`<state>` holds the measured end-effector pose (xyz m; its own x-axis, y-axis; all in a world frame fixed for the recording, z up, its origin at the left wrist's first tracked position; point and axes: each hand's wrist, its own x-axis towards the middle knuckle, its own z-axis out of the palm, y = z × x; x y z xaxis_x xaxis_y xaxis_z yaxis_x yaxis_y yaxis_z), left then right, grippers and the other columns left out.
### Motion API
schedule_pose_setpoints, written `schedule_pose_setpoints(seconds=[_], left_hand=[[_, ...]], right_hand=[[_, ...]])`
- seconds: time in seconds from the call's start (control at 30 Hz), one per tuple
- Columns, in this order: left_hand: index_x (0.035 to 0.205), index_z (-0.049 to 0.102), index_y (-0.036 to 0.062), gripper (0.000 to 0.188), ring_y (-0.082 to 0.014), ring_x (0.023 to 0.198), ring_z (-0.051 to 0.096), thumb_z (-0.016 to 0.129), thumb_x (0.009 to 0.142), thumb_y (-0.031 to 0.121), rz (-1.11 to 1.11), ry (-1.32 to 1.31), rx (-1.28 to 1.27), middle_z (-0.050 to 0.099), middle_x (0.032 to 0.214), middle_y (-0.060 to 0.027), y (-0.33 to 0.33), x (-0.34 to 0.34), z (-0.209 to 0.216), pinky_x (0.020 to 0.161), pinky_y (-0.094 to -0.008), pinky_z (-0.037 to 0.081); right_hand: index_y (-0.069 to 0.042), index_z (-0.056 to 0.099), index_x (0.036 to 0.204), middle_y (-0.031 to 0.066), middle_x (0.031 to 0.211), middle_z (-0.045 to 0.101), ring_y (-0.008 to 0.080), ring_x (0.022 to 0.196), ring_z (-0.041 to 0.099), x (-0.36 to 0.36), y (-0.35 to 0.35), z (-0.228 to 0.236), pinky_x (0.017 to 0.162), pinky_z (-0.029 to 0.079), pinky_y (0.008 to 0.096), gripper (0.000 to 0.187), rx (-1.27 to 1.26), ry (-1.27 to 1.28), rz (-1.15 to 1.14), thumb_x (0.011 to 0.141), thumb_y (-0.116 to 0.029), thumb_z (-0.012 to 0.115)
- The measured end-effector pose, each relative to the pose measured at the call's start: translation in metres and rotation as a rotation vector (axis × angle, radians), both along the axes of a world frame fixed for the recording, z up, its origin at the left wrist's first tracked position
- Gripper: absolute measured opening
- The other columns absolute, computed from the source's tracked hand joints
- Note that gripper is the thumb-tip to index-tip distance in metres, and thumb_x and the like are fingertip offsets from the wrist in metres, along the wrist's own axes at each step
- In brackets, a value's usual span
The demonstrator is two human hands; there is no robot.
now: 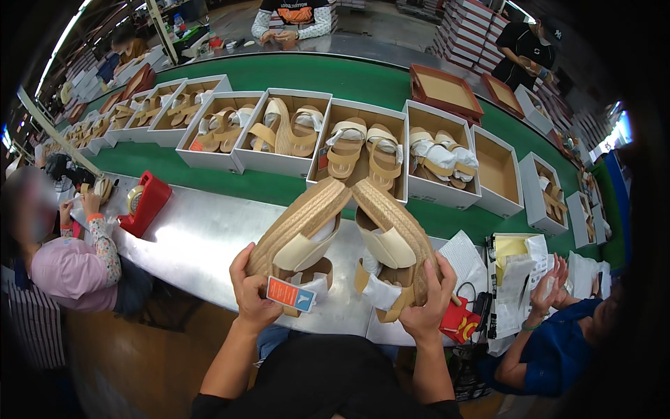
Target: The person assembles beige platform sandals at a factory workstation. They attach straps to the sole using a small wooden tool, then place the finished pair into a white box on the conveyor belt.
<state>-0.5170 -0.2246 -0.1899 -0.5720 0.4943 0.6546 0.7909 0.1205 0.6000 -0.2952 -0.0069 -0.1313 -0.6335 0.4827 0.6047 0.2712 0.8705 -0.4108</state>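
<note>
My left hand [252, 290] is closed round the heel end of a beige platform sandal [296, 227]. An orange and blue hang tag [291, 294] dangles from it beside my thumb. In my right hand [428, 300] is the matching sandal [403, 241], gripped at its heel end. Both sandals are tilted up with their braided soles facing outward and their toes close together at the top. White paper wraps the ankle straps. Just beyond the toes stands an open shoe box [317, 159] with another pair of sandals inside.
Open shoe boxes with sandals line a green conveyor belt [328, 73]; one box [497, 171] shows a bare bottom. A red tape dispenser [145, 202] stands on the metal table [188, 241]. Co-workers sit at left [73, 269] and right [558, 349]; red-brown lids [447, 91] lie across the belt.
</note>
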Motion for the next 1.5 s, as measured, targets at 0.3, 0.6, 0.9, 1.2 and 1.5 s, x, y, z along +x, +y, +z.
schedule_pose_setpoints(seconds=[0.3,0.6,0.9,1.2,1.5], left_hand=[[0.128,0.038,0.0086,0.072,-0.0455,0.125,0.051,0.086,0.077,0.027,-0.141,0.165,0.124,0.043,0.138,-0.0337,-0.022,-0.032,-0.009,0.101,-0.0481,0.048],[0.144,0.043,-0.0009,0.080,-0.0324,0.119,0.058,0.077,0.079,0.032,-0.708,-1.483,0.327,0.058,0.130,-0.0187,-0.026,0.021,0.068,0.101,-0.0449,0.049],[0.148,0.036,-0.0003,0.076,-0.0430,0.116,0.060,0.054,0.096,0.053,-1.035,-2.206,0.735,0.050,0.136,-0.0308,-0.018,0.040,0.019,0.100,-0.0546,0.052],[0.139,0.049,0.0054,0.051,-0.0220,0.119,0.061,0.060,0.100,0.036,-0.408,-2.139,0.450,0.060,0.132,-0.0107,-0.059,0.073,-0.039,0.103,-0.0412,0.051],[0.154,0.028,0.0076,0.069,-0.0242,0.129,0.050,0.056,0.100,0.041,-0.467,-1.961,0.190,0.038,0.151,-0.0109,-0.021,0.029,0.048,0.098,-0.0453,0.051]], right_hand=[[-0.012,0.046,0.141,0.0289,0.133,0.050,0.0422,0.115,0.056,0.015,0.011,-0.001,0.095,0.049,0.0495,0.072,0.151,0.126,0.095,0.081,-0.029,0.081],[0.002,0.043,0.143,0.0203,0.131,0.057,0.0314,0.115,0.063,0.026,-0.032,-0.018,0.094,0.054,0.0420,0.064,-1.606,0.336,0.428,0.093,-0.032,0.066],[-0.002,0.045,0.140,0.0110,0.127,0.061,0.0245,0.103,0.066,0.046,-0.063,-0.007,0.088,0.055,0.0367,0.051,-0.902,-0.133,0.373,0.098,-0.027,0.060],[-0.011,0.038,0.150,0.0061,0.139,0.052,0.0179,0.122,0.054,0.010,-0.100,-0.001,0.103,0.044,0.0341,0.056,-2.133,0.069,-0.017,0.101,-0.032,0.054],[-0.015,0.040,0.147,0.0042,0.139,0.049,0.0176,0.115,0.052,-0.041,-0.065,0.021,0.084,0.048,0.0360,0.063,-1.969,-0.151,-0.021,0.102,-0.058,0.040]])
